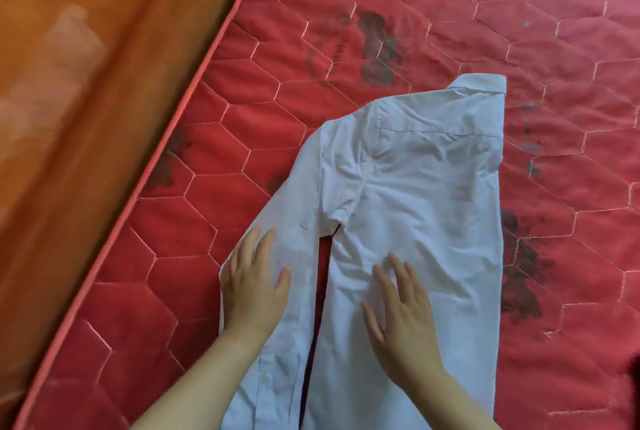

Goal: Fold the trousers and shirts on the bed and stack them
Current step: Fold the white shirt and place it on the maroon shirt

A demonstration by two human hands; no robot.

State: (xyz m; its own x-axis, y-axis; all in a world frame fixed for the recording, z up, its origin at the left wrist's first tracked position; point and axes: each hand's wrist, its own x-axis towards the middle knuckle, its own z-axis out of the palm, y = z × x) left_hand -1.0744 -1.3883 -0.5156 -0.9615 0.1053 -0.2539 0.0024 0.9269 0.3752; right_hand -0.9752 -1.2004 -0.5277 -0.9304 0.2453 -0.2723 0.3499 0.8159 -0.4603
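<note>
Shirt (426, 194), white, flat on the red bed (242, 118), collar at far end. Smooth outward from the middle with even pressure, then bring the sleeve (298, 215) squarely over the body. Left hand (254, 287) spread flat on the sleeve; right hand (401, 312) spread flat on the body, lower half.

the shirt (415, 187) is plain white. the bed (346, 31) is red, quilted in a hexagon pattern of pale stitching, with dark grey blotches. the floor (86, 66) beside it is orange-brown.
</note>
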